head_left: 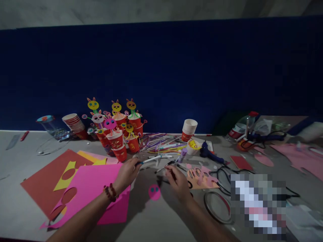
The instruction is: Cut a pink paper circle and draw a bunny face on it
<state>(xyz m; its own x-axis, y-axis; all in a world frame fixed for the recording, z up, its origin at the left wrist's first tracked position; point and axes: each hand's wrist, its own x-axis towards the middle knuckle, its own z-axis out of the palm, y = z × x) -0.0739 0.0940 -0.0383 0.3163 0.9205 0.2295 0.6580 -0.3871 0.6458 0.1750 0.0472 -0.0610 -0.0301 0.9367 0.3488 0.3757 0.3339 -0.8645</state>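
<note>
My left hand [128,172], with a beaded bracelet at its wrist, is closed around the blue end of a white marker [152,159] pointing right. Across from it, my right hand [178,183] has curled fingers and pinches a slim pen with dark ends [159,169], angled down to the left. Just below and between the hands lies a small pink paper face [154,192] with blue eyes. A bright pink sheet [101,188] is partly under my left forearm.
Decorated red paper cups [116,143] with animal faces stand behind my left hand. Pipe cleaners [161,143], a purple glue stick [183,155] and a blue glue gun [210,153] lie farther back. Tape roll [217,206] and black cables [222,178] are at right.
</note>
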